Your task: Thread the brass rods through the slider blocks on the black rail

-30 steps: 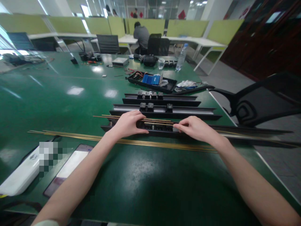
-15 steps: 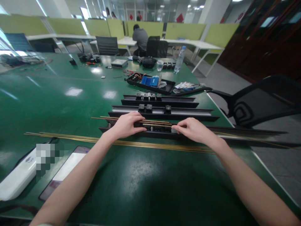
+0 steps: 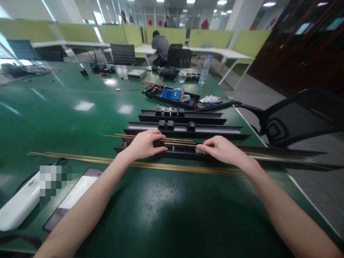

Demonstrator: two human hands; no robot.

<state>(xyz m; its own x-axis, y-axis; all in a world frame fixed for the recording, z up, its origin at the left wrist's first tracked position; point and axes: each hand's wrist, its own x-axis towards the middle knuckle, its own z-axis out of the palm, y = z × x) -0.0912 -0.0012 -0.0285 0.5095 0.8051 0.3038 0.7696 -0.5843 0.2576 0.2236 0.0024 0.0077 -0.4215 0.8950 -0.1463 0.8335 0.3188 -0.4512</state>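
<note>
My left hand [image 3: 145, 144] curls its thumb and fingers around a dark block [image 3: 158, 143] in the nearest black rail [image 3: 177, 154]. Thin brass rods [image 3: 178, 140] emerge by its fingertips and run right along the rail; other ends stick out left, behind the hand. My right hand [image 3: 221, 149] pinches thumb and forefinger together at the right end of a brass rod, just above the rail. Its other fingers are curled. What lies under both palms is hidden. Nearer me, a bundle of long brass rods [image 3: 172, 166] lies across the green table [image 3: 172, 211], passing behind my forearms.
Two more black rails [image 3: 220, 135] with small black blocks lie beyond. Behind them are a black tray [image 3: 192, 103] with a blue part, white gloves [image 3: 211, 100] and a bottle [image 3: 205, 71]. A phone [image 3: 73, 197] and a white case [image 3: 21, 204] lie left; a chair [image 3: 301, 118] stands right.
Both hands stay almost in place. The right fingertips have shifted very slightly along the rod. The view has tilted a little upward.
</note>
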